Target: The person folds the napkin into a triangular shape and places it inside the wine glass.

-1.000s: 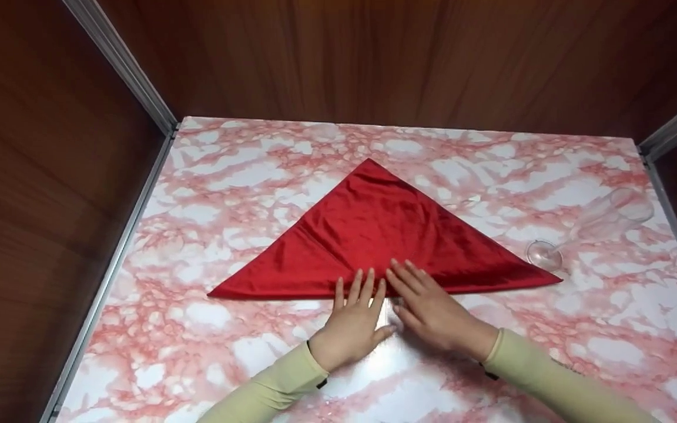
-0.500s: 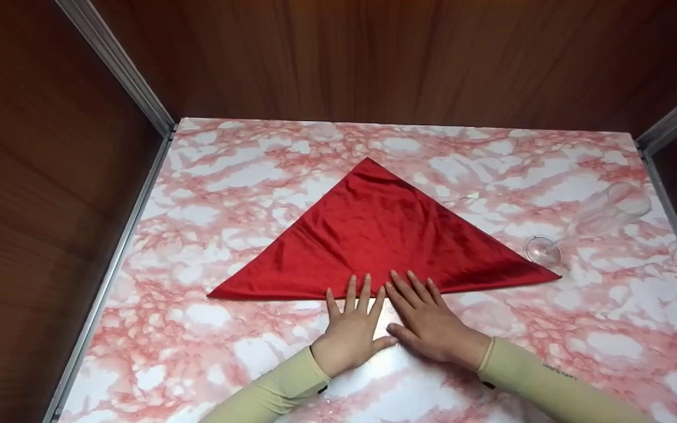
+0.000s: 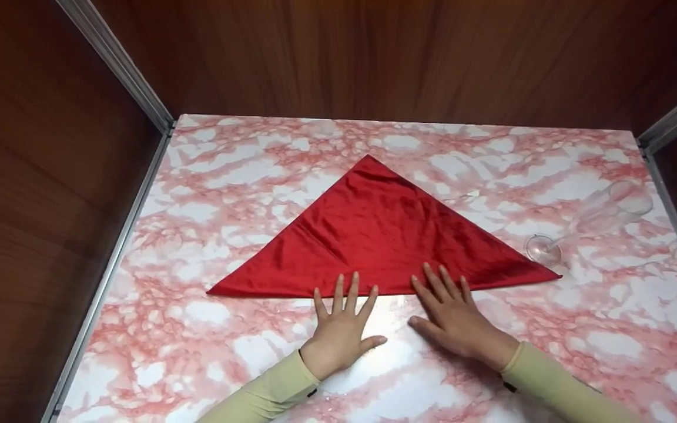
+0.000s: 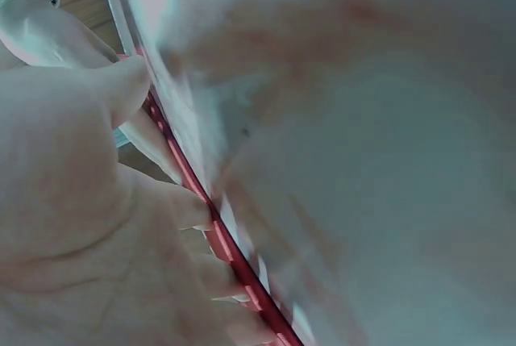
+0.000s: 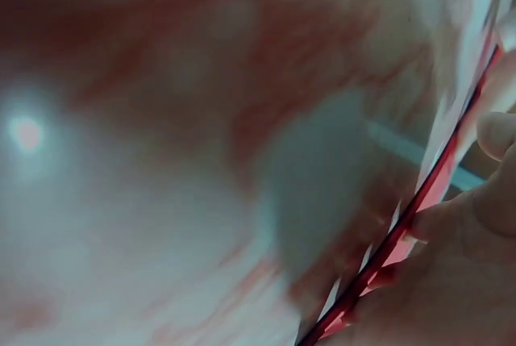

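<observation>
A red satin cloth [image 3: 374,229], folded into a triangle, lies flat with its point at the far side and its long folded edge toward the person. My left hand [image 3: 338,332] has its fingers spread straight, the fingertips resting on that near edge left of its middle. To the right, my right hand [image 3: 456,320] also lies with straight, spread fingers, its fingertips on the cloth just past the same edge. In the left wrist view the red cloth edge [image 4: 234,253] runs under the fingertips. The right wrist view likewise shows the fold [image 5: 395,237] at the fingers.
A clear stemmed glass [image 3: 600,214] lies on its side at the right, its round foot close to the cloth's right corner. The tabletop [image 3: 244,170] has a pink and white marbled pattern. Dark wood panels [image 3: 362,59] with metal rails enclose it at the back and sides.
Both hands have slid apart along the near edge, the left hand leftward and the right hand rightward, fingers still spread. The cloth keeps its triangle shape and place.
</observation>
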Demonstrator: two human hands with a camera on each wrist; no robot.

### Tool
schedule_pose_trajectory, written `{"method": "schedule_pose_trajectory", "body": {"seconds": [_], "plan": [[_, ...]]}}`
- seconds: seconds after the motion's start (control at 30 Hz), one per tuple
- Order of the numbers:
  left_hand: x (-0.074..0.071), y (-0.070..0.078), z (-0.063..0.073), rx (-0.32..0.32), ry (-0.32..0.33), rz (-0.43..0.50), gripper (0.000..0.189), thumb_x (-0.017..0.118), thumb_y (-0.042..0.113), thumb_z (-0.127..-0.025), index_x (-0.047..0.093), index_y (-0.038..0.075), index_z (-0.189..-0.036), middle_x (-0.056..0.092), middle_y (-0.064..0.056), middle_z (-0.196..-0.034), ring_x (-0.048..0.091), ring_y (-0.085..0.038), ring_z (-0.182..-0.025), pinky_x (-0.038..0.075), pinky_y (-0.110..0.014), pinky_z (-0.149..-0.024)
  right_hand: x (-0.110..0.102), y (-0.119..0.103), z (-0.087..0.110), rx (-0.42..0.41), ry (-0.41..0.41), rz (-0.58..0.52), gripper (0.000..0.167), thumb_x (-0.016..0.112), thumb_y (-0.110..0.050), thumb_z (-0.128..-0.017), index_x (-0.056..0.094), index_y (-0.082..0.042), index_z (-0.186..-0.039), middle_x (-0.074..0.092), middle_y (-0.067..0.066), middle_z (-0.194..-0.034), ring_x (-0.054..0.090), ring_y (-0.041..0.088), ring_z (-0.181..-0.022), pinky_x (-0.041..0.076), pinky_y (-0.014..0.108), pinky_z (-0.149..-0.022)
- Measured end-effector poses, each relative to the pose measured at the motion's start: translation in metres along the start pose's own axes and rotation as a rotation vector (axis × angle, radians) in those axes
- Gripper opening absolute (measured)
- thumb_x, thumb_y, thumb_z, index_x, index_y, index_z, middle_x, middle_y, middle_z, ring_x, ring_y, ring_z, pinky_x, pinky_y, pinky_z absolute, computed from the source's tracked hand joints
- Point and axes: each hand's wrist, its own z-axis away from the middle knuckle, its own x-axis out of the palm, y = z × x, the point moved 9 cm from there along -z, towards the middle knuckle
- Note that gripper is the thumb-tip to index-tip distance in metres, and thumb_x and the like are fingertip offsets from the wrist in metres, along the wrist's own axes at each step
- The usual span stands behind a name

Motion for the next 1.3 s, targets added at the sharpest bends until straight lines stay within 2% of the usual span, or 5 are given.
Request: {"method": "schedule_pose_trajectory", "body": {"seconds": [0.3,0.5,0.7,1.07,1.3], "plan": [[-0.002,-0.020,0.009,-0.049,0.028,0.064,0.093,0.044,0.071,-0.085,0.012,0.017,-0.155,0.000,-0.020,-0.158,-0.002,-0.043,-0.142,0.004,-0.075,-0.099,-0.009,0.028,0.013,0.083,-0.024,-0.063,0.072,0.049,-0.051,-0.096,0.024,-0.013,-0.152,0.004,0.015,-0.159,-0.002,0.041,-0.142,-0.002,0.061,-0.108],[-0.003,-0.045,0.021,-0.087,0.069,0.077,0.094,0.044,0.072,-0.085,0.015,0.015,-0.154,0.001,-0.021,-0.157,-0.001,-0.042,-0.142,0.005,-0.074,-0.100,-0.015,0.045,0.023,0.119,-0.003,-0.084,0.071,0.049,-0.048,-0.096,0.024,-0.013,-0.152,0.003,0.017,-0.158,-0.003,0.043,-0.142,-0.002,0.060,-0.109],[-0.006,-0.077,0.037,-0.164,0.121,0.121,0.095,0.046,0.070,-0.085,0.017,0.012,-0.154,0.002,-0.022,-0.157,0.000,-0.048,-0.140,0.003,-0.073,-0.101,-0.020,0.059,0.031,0.147,0.020,-0.100,0.070,0.050,-0.048,-0.096,0.024,-0.014,-0.152,0.002,0.019,-0.158,-0.005,0.043,-0.141,-0.001,0.059,-0.110],[-0.009,-0.142,0.069,-0.357,0.115,0.155,0.085,0.048,0.068,-0.086,0.019,0.027,-0.154,0.001,-0.032,-0.152,-0.003,-0.058,-0.134,0.003,-0.076,-0.099,-0.029,0.094,0.046,0.239,-0.009,-0.164,0.072,0.048,-0.048,-0.097,0.018,-0.015,-0.154,-0.007,0.020,-0.157,-0.014,0.043,-0.140,-0.011,0.056,-0.109],[-0.010,-0.158,0.073,-0.375,0.105,0.184,0.086,0.049,0.068,-0.086,0.017,0.026,-0.154,0.000,-0.036,-0.150,-0.004,-0.062,-0.132,0.001,-0.077,-0.097,-0.035,0.106,0.052,0.263,0.000,-0.184,0.073,0.049,-0.046,-0.097,0.016,-0.015,-0.154,-0.008,0.023,-0.156,-0.016,0.044,-0.139,-0.012,0.056,-0.109]]}}
